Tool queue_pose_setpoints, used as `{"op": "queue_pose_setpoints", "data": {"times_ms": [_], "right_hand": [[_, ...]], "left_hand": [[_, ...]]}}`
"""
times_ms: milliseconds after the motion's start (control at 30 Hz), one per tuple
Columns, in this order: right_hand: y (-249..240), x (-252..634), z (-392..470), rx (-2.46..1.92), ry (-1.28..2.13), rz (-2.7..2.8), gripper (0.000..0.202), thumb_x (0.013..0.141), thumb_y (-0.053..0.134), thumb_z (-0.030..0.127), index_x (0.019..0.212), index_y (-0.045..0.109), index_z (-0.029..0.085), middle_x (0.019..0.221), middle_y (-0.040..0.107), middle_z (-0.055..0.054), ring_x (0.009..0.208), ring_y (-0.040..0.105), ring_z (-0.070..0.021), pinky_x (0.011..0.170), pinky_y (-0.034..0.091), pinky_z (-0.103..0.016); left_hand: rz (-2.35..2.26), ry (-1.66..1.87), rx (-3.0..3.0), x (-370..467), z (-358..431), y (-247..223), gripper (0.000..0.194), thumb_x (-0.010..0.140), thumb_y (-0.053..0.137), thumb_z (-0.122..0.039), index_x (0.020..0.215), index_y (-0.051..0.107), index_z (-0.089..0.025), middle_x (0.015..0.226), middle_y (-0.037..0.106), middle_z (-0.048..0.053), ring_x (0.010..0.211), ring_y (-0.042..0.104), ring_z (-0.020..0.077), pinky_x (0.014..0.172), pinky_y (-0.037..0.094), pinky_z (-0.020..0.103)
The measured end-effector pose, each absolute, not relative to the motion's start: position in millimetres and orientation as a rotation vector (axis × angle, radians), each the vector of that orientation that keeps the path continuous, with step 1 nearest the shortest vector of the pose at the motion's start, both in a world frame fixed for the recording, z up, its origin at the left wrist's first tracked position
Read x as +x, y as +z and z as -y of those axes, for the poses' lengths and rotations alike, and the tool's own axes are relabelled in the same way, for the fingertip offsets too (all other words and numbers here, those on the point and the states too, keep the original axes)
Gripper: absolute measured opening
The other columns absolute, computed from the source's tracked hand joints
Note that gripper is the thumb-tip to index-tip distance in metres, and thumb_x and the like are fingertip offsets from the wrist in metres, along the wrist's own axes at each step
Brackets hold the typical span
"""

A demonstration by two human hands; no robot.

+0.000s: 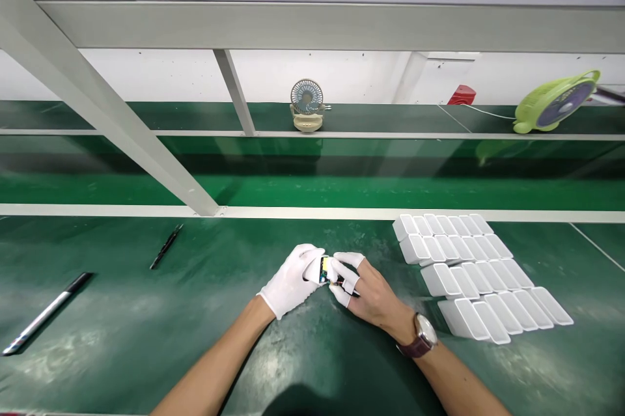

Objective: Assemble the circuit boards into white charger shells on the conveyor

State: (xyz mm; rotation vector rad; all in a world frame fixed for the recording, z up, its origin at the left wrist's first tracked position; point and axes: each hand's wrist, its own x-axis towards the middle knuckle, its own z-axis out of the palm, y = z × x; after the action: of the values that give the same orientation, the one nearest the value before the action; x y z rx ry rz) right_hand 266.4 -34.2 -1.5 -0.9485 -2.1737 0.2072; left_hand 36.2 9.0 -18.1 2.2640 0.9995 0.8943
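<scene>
Near the middle of the green table, my left hand, in a white glove, holds a small white housing with a green circuit board and a yellow part showing in its open side. My right hand wears white finger covers and a wristwatch. Its fingers are closed at the right side of the housing, around the board's end, where a bit of dark wire shows. The fingertips partly hide the board.
Rows of white open trays stand to the right. A black pen and a silver-and-black rod lie at left. Beyond the white rail are a small fan and a green fan. A slanted beam crosses the upper left.
</scene>
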Motion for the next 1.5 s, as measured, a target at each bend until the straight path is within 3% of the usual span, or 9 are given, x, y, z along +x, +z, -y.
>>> {"op": "queue_pose_setpoints", "data": {"times_ms": [233,1500], "right_hand": [[2.1,267.6,35.5,-0.938,0.193,2.187,0.058,0.089,0.062,0.013,0.143,0.042,0.018,0.129,0.056,-0.017,0.123,0.053,-0.0301,0.099,0.053,-0.049],[3.9,268.3,37.5,-0.947,0.217,2.172,0.066,0.09,0.063,0.013,0.149,0.034,0.019,0.132,0.056,-0.017,0.124,0.054,-0.0293,0.099,0.054,-0.049]], "left_hand": [[-0.937,0.943,2.281,37.3,-12.9,-17.5,0.054,0.081,0.073,-0.017,0.13,0.052,-0.024,0.122,0.054,0.01,0.115,0.056,0.0242,0.1,0.053,0.043],[-0.961,0.939,2.232,38.8,-10.6,-15.9,0.059,0.077,0.077,-0.017,0.13,0.051,-0.024,0.123,0.053,0.011,0.114,0.057,0.0249,0.098,0.053,0.043]]}}
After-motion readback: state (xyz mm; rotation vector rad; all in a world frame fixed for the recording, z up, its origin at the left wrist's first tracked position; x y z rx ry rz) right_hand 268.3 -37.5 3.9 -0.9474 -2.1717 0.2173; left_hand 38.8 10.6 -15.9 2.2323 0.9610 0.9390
